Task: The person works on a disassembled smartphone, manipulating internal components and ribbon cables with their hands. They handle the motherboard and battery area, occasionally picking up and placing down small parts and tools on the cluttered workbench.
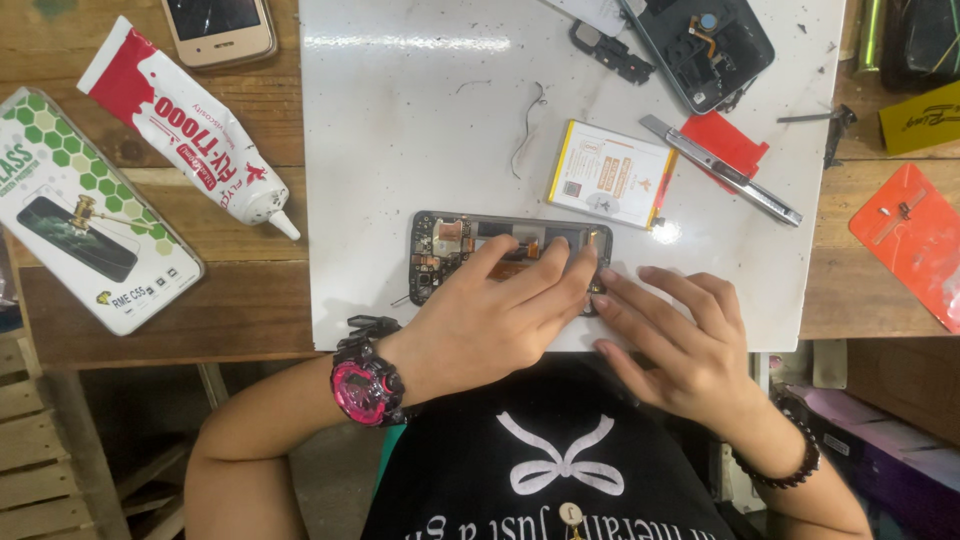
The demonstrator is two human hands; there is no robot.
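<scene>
Your left hand (490, 320), pink watch at the wrist, lies flat with fingers spread over the opened black smartphone chassis with exposed circuit boards (450, 245), pressing rather than gripping; your right hand (680, 340) rests just beside its right end, fingers loosely extended, fingertips touching the chassis edge, holding nothing. The chassis lies at the near edge of the scuffed white work mat (400, 130). Beyond it lie a flat white-and-yellow rectangular battery (610, 172), a metal utility knife (720, 170) and a second dark phone housing (700, 45); a red-and-white adhesive tube (190, 125) lies on the wooden bench to your left.
</scene>
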